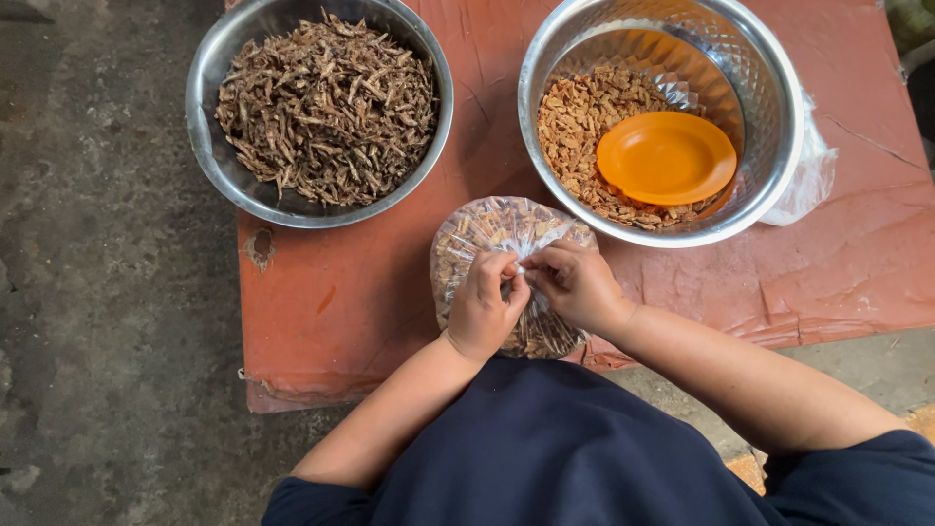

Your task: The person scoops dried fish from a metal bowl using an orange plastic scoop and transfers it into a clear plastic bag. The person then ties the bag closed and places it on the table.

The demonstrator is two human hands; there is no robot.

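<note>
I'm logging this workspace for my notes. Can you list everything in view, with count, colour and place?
Table: one, red-brown, worn, centre.
Steel bowl of dried fish: one, silver with dark brown fish, upper left.
Steel bowl of crumbs: one, silver with golden-brown bits, upper right.
Saucer: one, orange, inside the right bowl.
Filled bag: one, clear plastic, in front of the bowls.
Spare plastic: clear, behind the right bowl.
Floor: grey concrete.
Left hand, right hand: both grip the bag's neck.
</note>
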